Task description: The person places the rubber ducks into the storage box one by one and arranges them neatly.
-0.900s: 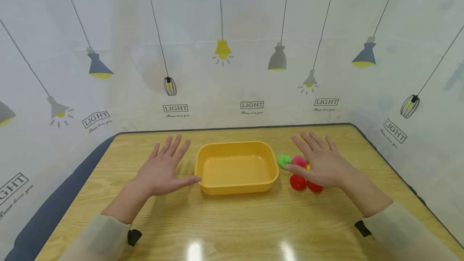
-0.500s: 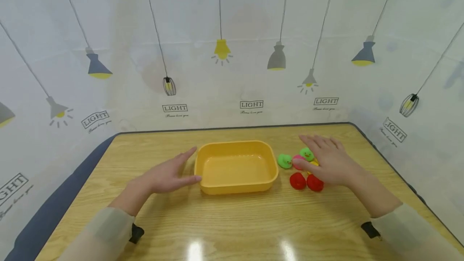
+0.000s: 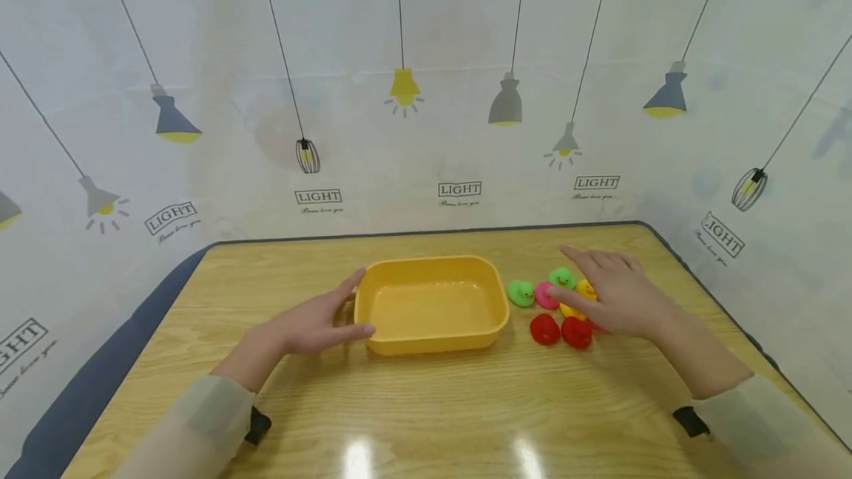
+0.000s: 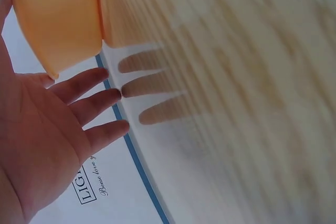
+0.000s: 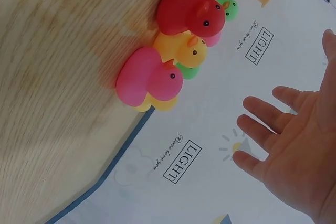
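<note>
A yellow plastic basin (image 3: 433, 345) rests on the wooden table. At its left end is my left hand (image 3: 302, 325), thumb and index finger by the rim; the left wrist view shows the other fingers (image 4: 97, 106) straight and spread, apart from the table. Right of the basin stands a cluster of rubber ducks: green (image 3: 521, 293), red (image 3: 545, 329), pink (image 5: 149, 80) and yellow (image 5: 181, 50) among them. Above the cluster's right side hovers my right hand (image 3: 626, 296), fingers extended and holding nothing. It partly hides some ducks in the head view.
The wooden table (image 3: 433, 412) is bordered at the back and sides by a white cloth (image 3: 373, 146) printed with lamps. A dark blue band (image 3: 126, 346) runs along the left edge.
My left hand has turned and moved in against the basin's left end. My right hand has shifted slightly right over the ducks, uncovering more of them. Basin and ducks stay put.
</note>
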Action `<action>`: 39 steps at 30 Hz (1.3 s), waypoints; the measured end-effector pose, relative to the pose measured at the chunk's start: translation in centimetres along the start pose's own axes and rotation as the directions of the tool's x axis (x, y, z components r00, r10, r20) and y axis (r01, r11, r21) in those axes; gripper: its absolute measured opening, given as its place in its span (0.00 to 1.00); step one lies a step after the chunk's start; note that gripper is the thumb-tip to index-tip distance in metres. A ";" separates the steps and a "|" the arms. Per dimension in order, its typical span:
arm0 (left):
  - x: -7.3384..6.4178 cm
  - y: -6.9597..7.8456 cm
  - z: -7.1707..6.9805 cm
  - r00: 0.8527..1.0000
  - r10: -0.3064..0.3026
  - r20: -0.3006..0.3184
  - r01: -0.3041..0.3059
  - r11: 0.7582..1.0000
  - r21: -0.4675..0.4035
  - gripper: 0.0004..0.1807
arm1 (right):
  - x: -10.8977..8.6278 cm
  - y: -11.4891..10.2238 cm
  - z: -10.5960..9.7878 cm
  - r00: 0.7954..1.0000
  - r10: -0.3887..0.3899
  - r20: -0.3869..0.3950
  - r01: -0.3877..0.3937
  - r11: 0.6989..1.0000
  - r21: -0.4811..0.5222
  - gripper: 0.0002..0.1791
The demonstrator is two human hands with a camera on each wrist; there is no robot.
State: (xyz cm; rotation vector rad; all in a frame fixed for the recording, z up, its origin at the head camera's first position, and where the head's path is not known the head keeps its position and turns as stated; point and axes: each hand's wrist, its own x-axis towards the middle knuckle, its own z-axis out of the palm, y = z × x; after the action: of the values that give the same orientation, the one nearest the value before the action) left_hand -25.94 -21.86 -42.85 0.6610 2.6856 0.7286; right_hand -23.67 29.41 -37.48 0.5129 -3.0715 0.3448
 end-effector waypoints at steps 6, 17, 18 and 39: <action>0.3 0.0 0.1 1.000 -0.025 0.018 0.026 1.000 -0.016 0.60 | -0.2 0.4 -0.2 1.000 -0.002 -0.016 0.002 1.000 0.010 0.50; 0.3 0.1 0.3 0.999 -0.049 0.017 0.050 0.998 -0.042 0.61 | -0.8 4.4 0.3 0.990 0.089 -0.105 -0.061 0.968 0.244 0.35; 0.3 0.1 0.3 0.999 -0.050 0.017 0.050 0.998 -0.041 0.61 | -0.8 5.0 0.4 0.989 0.097 -0.111 -0.066 0.964 0.257 0.33; 0.3 0.2 0.2 0.998 -0.056 0.022 0.057 0.998 -0.041 0.62 | -2.3 10.6 2.6 0.989 0.024 0.146 -0.091 0.874 0.476 0.23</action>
State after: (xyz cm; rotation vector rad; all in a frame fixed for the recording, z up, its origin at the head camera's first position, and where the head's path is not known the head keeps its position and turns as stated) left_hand -26.06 -21.49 -42.96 0.5767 2.6513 0.7572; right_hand -24.87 39.38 -42.40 0.4638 -3.1190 1.1444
